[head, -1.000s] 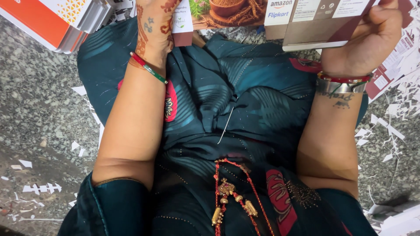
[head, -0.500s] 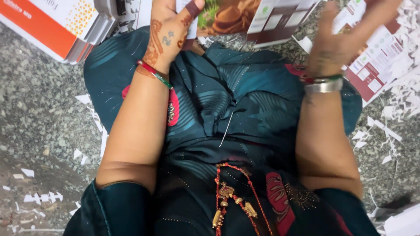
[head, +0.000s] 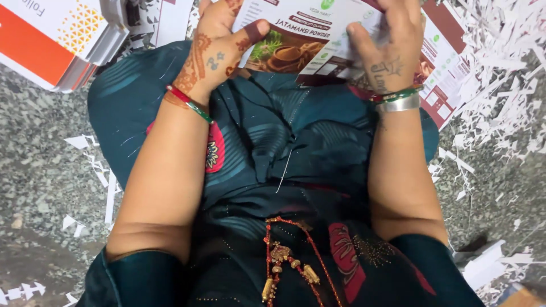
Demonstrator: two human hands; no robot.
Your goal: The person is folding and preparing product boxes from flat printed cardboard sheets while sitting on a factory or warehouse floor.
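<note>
Nearest is the person's lap, covered in dark teal cloth with red flower patches (head: pixel 296 170), with a red cord of small brass charms (head: pixel 287 267) hanging at the middle. Both bare forearms reach away over it. The left hand (head: pixel 219 48), patterned with brown henna and wearing red and green bangles at the wrist, grips the left edge of a flat printed cardboard carton in white, green and maroon (head: pixel 310 37): its thumb lies pressed on the printed face and the fingers curl behind. The right hand (head: pixel 389 48), with a silver bangle at the wrist, pinches the carton's right part, thumb on the face, fingers folded over the far edge. The carton sits far centre, above the knees. Far left lies a stack of orange and white flat boxes (head: pixel 60 42) on the speckled grey stone floor (head: pixel 40 170). Shredded white paper strips (head: pixel 503 62) heap at far right.
</note>
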